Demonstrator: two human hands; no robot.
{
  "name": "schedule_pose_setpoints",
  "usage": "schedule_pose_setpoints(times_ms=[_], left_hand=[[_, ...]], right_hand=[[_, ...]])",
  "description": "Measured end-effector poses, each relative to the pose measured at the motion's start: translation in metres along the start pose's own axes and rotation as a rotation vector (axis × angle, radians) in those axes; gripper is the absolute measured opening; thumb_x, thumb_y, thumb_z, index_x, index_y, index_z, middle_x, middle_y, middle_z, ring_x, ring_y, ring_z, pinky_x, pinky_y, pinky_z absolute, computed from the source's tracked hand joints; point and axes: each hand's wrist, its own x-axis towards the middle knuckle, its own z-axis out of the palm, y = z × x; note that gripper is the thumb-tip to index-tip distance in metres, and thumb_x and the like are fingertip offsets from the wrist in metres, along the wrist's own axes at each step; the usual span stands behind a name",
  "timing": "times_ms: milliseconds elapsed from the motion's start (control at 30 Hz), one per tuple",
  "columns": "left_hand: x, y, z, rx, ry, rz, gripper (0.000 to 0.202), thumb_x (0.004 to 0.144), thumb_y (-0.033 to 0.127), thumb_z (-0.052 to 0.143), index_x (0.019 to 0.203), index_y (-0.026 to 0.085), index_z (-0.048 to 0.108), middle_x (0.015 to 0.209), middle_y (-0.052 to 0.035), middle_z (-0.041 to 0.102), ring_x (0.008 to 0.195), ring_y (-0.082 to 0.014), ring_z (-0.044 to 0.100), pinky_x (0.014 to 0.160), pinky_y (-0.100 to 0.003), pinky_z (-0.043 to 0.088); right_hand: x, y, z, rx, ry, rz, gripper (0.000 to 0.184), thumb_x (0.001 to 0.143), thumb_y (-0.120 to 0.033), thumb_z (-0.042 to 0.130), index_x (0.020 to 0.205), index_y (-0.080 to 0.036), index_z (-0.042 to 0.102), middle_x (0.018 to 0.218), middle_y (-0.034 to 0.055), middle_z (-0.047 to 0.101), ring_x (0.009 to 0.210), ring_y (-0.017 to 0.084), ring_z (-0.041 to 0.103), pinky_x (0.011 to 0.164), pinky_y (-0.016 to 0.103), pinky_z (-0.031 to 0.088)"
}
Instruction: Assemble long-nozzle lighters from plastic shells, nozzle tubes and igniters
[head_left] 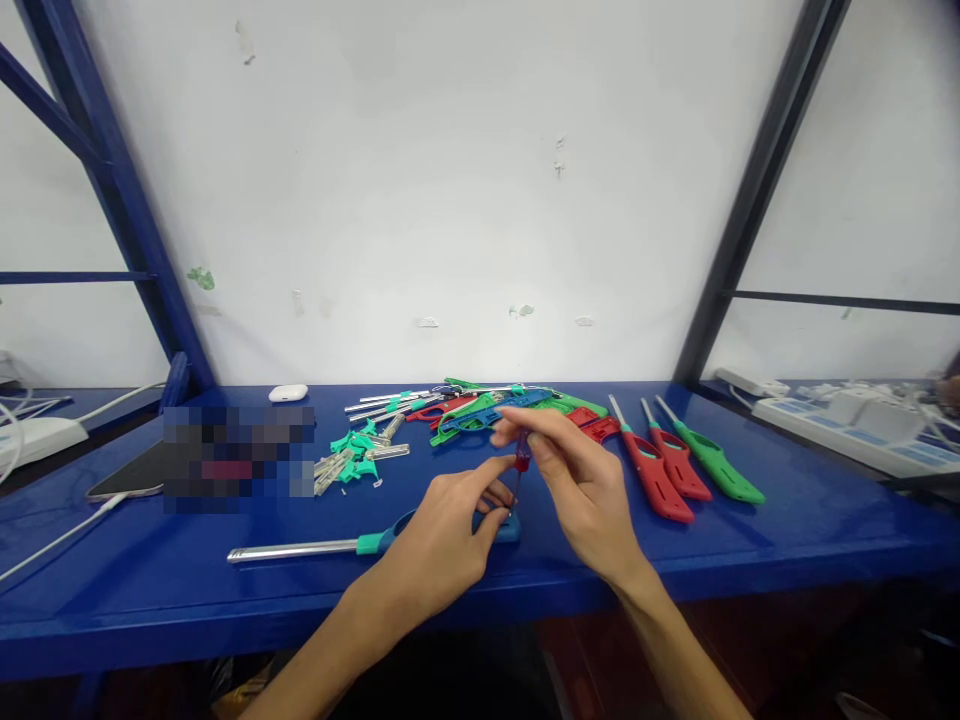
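Blue lighter (369,544) lies clamped in the left hand's grip (442,535); the right hand's grip (585,490) pinches a screwdriver (523,462).

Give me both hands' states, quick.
Left hand: closed on the blue lighter.
Right hand: closed, fingers holding the screwdriver by its handle.

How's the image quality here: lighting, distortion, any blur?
Head view: soft, fairly even light on the wall; faint reflections on the glossy table; left post and right post splay outward, perhaps a wide-lens effect; coarse pixelation beside the phone; left hand and right hand without obvious blur; screwdriver tip too small to judge.
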Motion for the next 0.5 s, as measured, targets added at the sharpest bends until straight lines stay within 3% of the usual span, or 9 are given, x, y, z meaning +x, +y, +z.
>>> schedule_pose_setpoints(times_ms=[133,200,300,367,433,500], left_hand=[[0.0005,-0.0005,0.0004,0.021,0.002,0.017,0.033,0.094,0.004,0.057,0.119,0.024,0.066,0.099,0.0011,0.075,0.094,-0.0187,0.07,0.089,-0.029,0.05],[0.0004,-0.0019,0.0015,0.035,-0.001,-0.002,0.036,0.094,0.005,0.058,0.122,0.024,0.065,0.101,0.0008,0.075,0.094,-0.0193,0.069,0.09,-0.03,0.05],[0.0002,-0.0044,0.0028,0.022,-0.001,-0.016,0.034,0.093,0.005,0.058,0.121,0.023,0.065,0.104,-0.0006,0.075,0.094,-0.0194,0.07,0.09,-0.031,0.051],[0.0,-0.0055,0.0029,0.017,-0.002,-0.004,0.031,0.094,0.005,0.057,0.118,0.023,0.065,0.102,-0.0004,0.075,0.095,-0.0197,0.069,0.089,-0.031,0.051],[-0.0003,-0.0055,0.0024,0.03,0.002,-0.001,0.032,0.095,0.006,0.057,0.119,0.025,0.065,0.101,0.001,0.075,0.097,-0.0202,0.069,0.091,-0.031,0.05],[-0.0006,-0.0046,0.0017,0.04,-0.002,-0.017,0.035,0.095,0.006,0.057,0.122,0.027,0.065,0.102,0.0016,0.075,0.099,-0.0205,0.069,0.093,-0.032,0.05]], right_hand=[[0.0,0.002,0.0002,-0.094,0.144,-0.057,0.014,0.098,-0.021,0.07,0.106,-0.032,0.074,0.097,0.0005,0.064,0.09,0.019,0.062,0.083,0.034,0.052],[-0.0002,0.002,0.0,-0.163,0.137,-0.065,0.018,0.099,-0.023,0.069,0.114,-0.032,0.074,0.103,0.0024,0.063,0.095,0.02,0.062,0.086,0.036,0.052],[-0.0009,0.0015,-0.0003,-0.102,0.009,-0.019,0.035,0.109,-0.021,0.047,0.134,-0.034,0.067,0.116,0.0055,0.069,0.102,0.021,0.066,0.086,0.037,0.055],[-0.0013,0.0021,-0.0002,-0.069,0.025,-0.03,0.031,0.108,-0.018,0.05,0.125,-0.033,0.07,0.109,0.0039,0.071,0.096,0.02,0.068,0.083,0.036,0.056],[-0.0016,0.0031,-0.0004,-0.122,0.108,-0.072,0.019,0.101,-0.018,0.065,0.11,-0.031,0.073,0.098,0.0016,0.069,0.089,0.02,0.066,0.081,0.035,0.055],[-0.0019,0.0032,-0.001,-0.186,0.136,-0.084,0.019,0.099,-0.019,0.068,0.112,-0.031,0.074,0.1,0.0022,0.067,0.092,0.02,0.065,0.083,0.036,0.054]])
